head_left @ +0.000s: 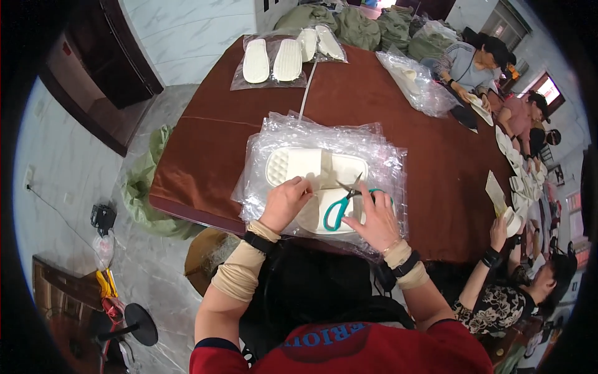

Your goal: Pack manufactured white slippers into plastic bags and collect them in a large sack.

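Brown cloth covers the long table (pixel 212 143) in front of you, and a stack of clear bags (pixel 380 156) lies on it at your edge. On that stack sits a pair of white slippers (pixel 305 165), soles partly turned up, one lying above the other.

Your left hand (pixel 284 202) is curled down onto the near slipper, fingers bent over its edge and gripping it against the stack. Your right hand (pixel 375 218) is closed through the teal handles of the scissors (pixel 346 199); the blades (slightly parted, pointing up and away from you) lie over the middle of the slippers. Whether the blades have anything between them you cannot tell from this view.

Farther up the table, two more white slippers (pixel 272 60) lie sole-up on a clear bag, with another pair (pixel 319 42) just beside them. Olive sacks (pixel 358 25) are heaped at the far end. Along the right side other people sit at work, with a row of white slippers (pixel 517 168) before them; one person's arm (pixel 492 255) reaches up just right of you. A green sack (pixel 143 193) slumps on the floor to your left.
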`<action>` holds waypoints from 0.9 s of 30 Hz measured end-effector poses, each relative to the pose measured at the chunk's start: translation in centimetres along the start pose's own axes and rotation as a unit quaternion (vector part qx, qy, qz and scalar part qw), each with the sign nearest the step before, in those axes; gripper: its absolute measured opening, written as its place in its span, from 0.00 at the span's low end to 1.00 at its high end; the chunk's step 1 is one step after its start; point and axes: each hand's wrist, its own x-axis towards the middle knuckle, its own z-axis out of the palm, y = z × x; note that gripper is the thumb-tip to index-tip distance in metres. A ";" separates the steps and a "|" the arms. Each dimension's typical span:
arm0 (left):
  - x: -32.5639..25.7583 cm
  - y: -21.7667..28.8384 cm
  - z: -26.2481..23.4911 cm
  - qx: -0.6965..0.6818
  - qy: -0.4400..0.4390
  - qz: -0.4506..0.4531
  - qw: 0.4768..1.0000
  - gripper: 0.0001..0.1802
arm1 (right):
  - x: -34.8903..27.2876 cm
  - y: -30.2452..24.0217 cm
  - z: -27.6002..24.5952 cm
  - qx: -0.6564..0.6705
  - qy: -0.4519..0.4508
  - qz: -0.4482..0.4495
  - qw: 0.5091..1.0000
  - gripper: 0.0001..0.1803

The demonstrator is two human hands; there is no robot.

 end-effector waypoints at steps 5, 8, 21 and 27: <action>-0.3 -0.3 0.5 -0.001 0.007 0.015 1.000 0.06 | 0.6 -0.7 2.5 0.007 0.032 0.078 0.996 0.46; -0.3 -0.4 0.8 -0.016 0.017 0.015 1.000 0.06 | 0.4 0.4 4.8 0.072 0.049 0.107 0.990 0.43; -0.6 -0.2 0.5 -0.043 0.038 0.011 0.998 0.06 | 0.2 -0.2 3.5 0.069 0.058 0.067 0.994 0.38; -1.0 -0.3 1.2 -0.060 0.005 0.014 0.998 0.06 | 1.5 -1.9 5.3 0.100 0.094 0.089 0.987 0.39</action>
